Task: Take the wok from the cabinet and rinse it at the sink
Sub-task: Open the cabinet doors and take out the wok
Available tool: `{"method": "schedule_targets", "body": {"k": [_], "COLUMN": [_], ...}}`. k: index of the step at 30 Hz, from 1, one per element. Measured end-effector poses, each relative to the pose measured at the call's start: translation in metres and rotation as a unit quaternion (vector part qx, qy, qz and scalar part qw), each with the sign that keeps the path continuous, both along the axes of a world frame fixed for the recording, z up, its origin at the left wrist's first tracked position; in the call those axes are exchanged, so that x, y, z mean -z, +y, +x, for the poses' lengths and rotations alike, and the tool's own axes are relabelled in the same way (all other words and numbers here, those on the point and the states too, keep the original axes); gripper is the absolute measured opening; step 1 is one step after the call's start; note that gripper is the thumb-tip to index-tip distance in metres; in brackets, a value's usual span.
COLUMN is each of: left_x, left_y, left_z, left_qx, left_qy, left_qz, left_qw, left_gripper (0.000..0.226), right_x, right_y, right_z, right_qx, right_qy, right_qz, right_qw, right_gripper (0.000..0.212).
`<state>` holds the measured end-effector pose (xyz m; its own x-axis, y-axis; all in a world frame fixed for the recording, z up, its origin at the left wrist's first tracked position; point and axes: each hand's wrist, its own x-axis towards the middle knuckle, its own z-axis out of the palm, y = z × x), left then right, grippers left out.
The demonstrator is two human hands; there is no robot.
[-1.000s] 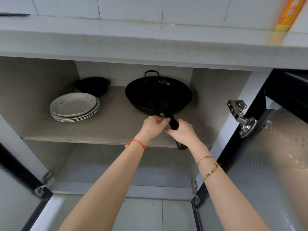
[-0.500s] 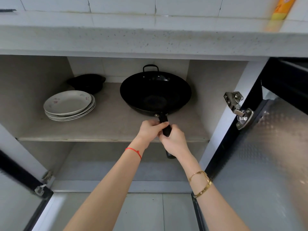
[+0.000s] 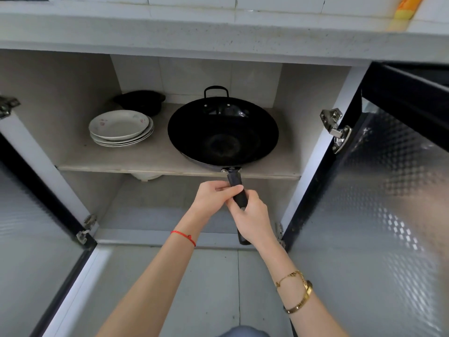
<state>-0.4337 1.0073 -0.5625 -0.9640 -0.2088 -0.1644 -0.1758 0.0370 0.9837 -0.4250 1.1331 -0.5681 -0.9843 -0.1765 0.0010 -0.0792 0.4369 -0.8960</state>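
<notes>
1. Head view showed the open cabinet beneath a pale stone desk, both patterned doors swung wide.
2. A single shelf crossed the cabinet and carried all the cookware.
3. The black wok sat on the right part of that shelf, its bowl reaching the front edge and its long handle jutting out past it, toward the person.
4. A stack of white plates lay on the shelf to the wok's left, apart from it.
5. A small dark pot stood at the back, behind the plates.
6. The left hand, a red cord at its wrist, pinched the handle near the pan end, fingers curled over the grip.
7. The right hand, gold bracelets on its forearm, wrapped the handle lower down, just beside the left hand, with the handle's end showing below the palm.
8. A steel hinge gleamed on the right door frame.
</notes>
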Motion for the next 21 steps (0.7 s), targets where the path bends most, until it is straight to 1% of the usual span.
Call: {"method": "schedule_targets", "body": {"k": [1,4,5,8,10,12,14,17,20,21], "left_x": [0.003,0.007,0.006,0.0,-0.004,-0.004,0.0,0.002,-0.001,-0.003], "left_y": [0.0,-0.001,-0.001,-0.001,-0.002,-0.003,-0.005,-0.005,0.0,0.002], "left_z": [0.005,0.012,0.012,0.009,0.007,0.003,-0.001,-0.003,0.003,0.006], "left_qx": [-0.002,0.004,0.016,0.029,0.026,0.032,0.023,-0.001,-0.017,-0.018], "left_qy": [-0.002,-0.028,-0.035,-0.028,-0.023,-0.02,-0.015,-0.01,-0.02,-0.022], "left_qz": [0.013,0.041,0.054,0.08,0.076,0.076,0.083,0.106,0.12,0.119], "left_qw": [1.0,0.999,0.998,0.996,0.996,0.996,0.996,0.994,0.992,0.993], "left_gripper": [0.017,0.033,0.035,0.026,0.031,0.035,0.034,0.027,0.026,0.025], "right_x": [0.001,0.001,0.001,-0.005,-0.01,-0.016,-0.019,-0.021,-0.026,-0.028], "right_y": [0.0,0.0,-0.001,-0.004,-0.006,-0.009,-0.011,-0.014,-0.013,-0.011], "right_z": [0.006,0.015,0.015,0.01,0.005,-0.001,-0.005,-0.004,0.006,0.01], "right_qx": [-0.001,-0.007,-0.009,-0.024,-0.034,-0.034,-0.031,-0.022,-0.007,-0.004], "right_qy": [-0.001,-0.027,-0.045,-0.103,-0.131,-0.158,-0.183,-0.191,-0.194,-0.194], "right_qz": [0.001,0.006,0.005,-0.002,-0.033,-0.075,-0.1,-0.086,-0.062,-0.056], "right_qw": [1.0,1.0,0.999,0.994,0.99,0.984,0.977,0.978,0.979,0.979], "right_gripper": [0.026,0.029,0.029,0.025,0.023,0.012,0.008,0.008,0.003,0.005]}}
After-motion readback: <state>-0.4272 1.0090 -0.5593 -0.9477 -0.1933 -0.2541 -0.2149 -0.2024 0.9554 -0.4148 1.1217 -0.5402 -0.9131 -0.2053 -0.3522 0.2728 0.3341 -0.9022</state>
